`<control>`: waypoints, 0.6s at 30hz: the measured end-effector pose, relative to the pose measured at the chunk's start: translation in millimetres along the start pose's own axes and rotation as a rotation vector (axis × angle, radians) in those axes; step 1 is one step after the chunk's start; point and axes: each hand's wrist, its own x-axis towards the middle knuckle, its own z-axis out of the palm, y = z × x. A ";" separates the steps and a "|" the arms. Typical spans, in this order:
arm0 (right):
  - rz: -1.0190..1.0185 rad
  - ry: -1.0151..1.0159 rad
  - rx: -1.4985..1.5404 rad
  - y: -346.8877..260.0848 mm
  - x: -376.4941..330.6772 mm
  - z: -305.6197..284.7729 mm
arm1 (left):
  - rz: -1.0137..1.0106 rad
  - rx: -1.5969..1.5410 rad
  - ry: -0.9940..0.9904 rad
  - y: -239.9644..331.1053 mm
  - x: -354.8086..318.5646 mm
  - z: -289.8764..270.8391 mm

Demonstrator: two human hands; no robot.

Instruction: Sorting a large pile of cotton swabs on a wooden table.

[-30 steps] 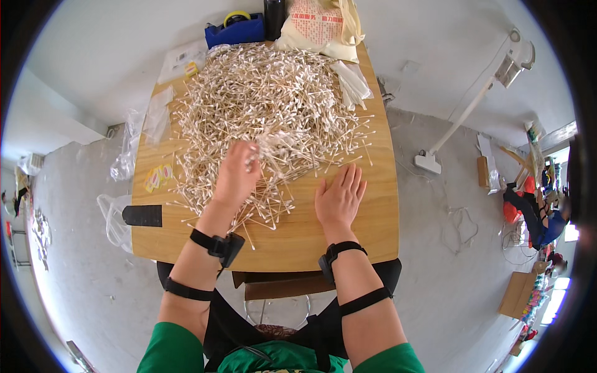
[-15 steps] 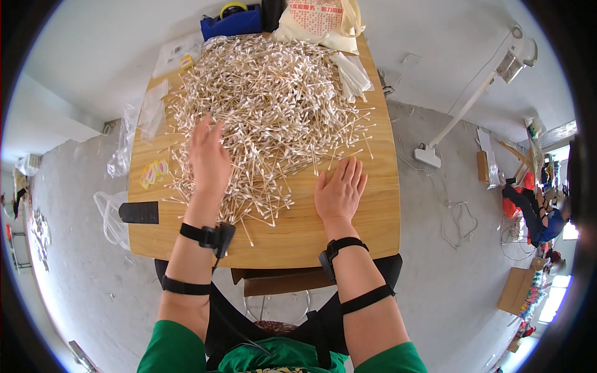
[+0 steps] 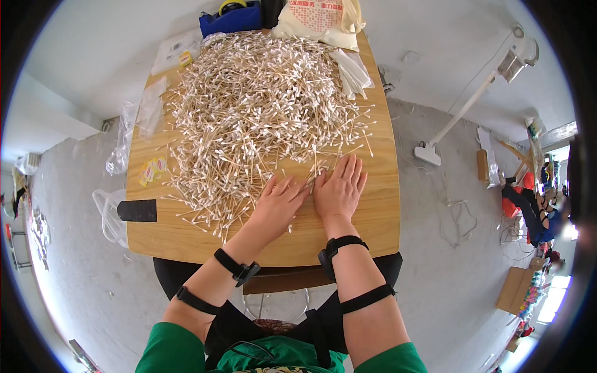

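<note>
Down low, nearest of all: green sleeves, then two forearms with black straps, and a black band on each wrist.

Next, at the near edge of the heap of cotton swabs [image 3: 261,112]: left hand [image 3: 278,205] and right hand [image 3: 339,189], side by side, thumbs almost touching. Both flat, palms down, fingers spread, gripping nothing. Left hand on top of the loose sticks at the heap's near edge; right hand mostly on bare bench [image 3: 379,217], fingertips just reaching the sticks. Laid flat like that most likely to press or slide many sticks at once, not to pinch one.

Then the heap itself: thin wooden sticks with white tips, piled over the middle and far part of the bench, thick in the middle, thin and scattered at the edges.

Left of the heap: small yellow and red packets [image 3: 152,171], a flat black thing [image 3: 137,210] at the bench edge, clear plastic bags [image 3: 151,112]. Right of the heap, toward the far end: a bundle of clear bags [image 3: 354,71].

Beyond the heap: a blue box [image 3: 231,20] and a cream bag [image 3: 317,18], both cut off at the top.

Hard to tell: any sticks under the palms, hidden. Also the black thing, too plain to name.
</note>
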 end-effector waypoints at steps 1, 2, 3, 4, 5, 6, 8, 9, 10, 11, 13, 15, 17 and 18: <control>0.001 -0.002 0.002 -0.2 -0.2 -0.2 | 0.009 0.003 -0.034 -1.9 -7.6 -1.8; -0.006 0.002 -0.003 -2.0 0.2 -1.5 | 0.006 0.006 -0.036 -4.3 -15.4 -9.0; -0.010 0.006 -0.011 -1.2 0.9 -2.0 | -0.004 0.013 -0.090 -5.9 -21.8 -17.3; -0.009 0.006 -0.010 -0.4 1.8 -2.6 | -0.014 0.019 -0.144 -7.7 -27.3 -22.0; -0.015 0.008 -0.023 -0.7 2.1 -2.3 | -0.017 0.020 -0.145 -11.5 -33.5 -19.2; -0.020 0.009 -0.036 -1.0 2.2 -2.0 | -0.082 0.066 -0.052 -15.8 -38.6 -13.3; -0.020 0.009 -0.033 -0.4 1.8 -1.5 | -0.148 0.110 0.039 -21.9 -46.5 -11.4; -0.018 0.009 -0.033 0.3 1.4 -1.0 | -0.235 0.090 0.058 -24.3 -48.2 -14.2; -0.019 0.006 -0.033 0.7 1.2 -0.3 | -0.322 0.070 0.076 -26.6 -49.1 -15.7; -0.017 0.003 -0.033 0.1 1.1 -0.6 | -0.325 0.070 0.075 -28.8 -50.4 -16.5; -0.017 -0.001 -0.034 -0.6 1.0 -1.1 | -0.433 0.086 0.090 -32.9 -51.9 -16.6; -0.010 -0.018 -0.037 -0.1 2.0 -2.8 | -0.466 0.124 0.116 -37.4 -52.0 -15.1; -0.003 -0.030 -0.032 -1.6 3.0 -3.6 | -0.572 0.126 0.152 -38.9 -50.7 -12.9; 0.006 -0.043 -0.025 -3.1 3.8 -3.7 | -0.575 0.128 0.155 -38.8 -48.3 -12.2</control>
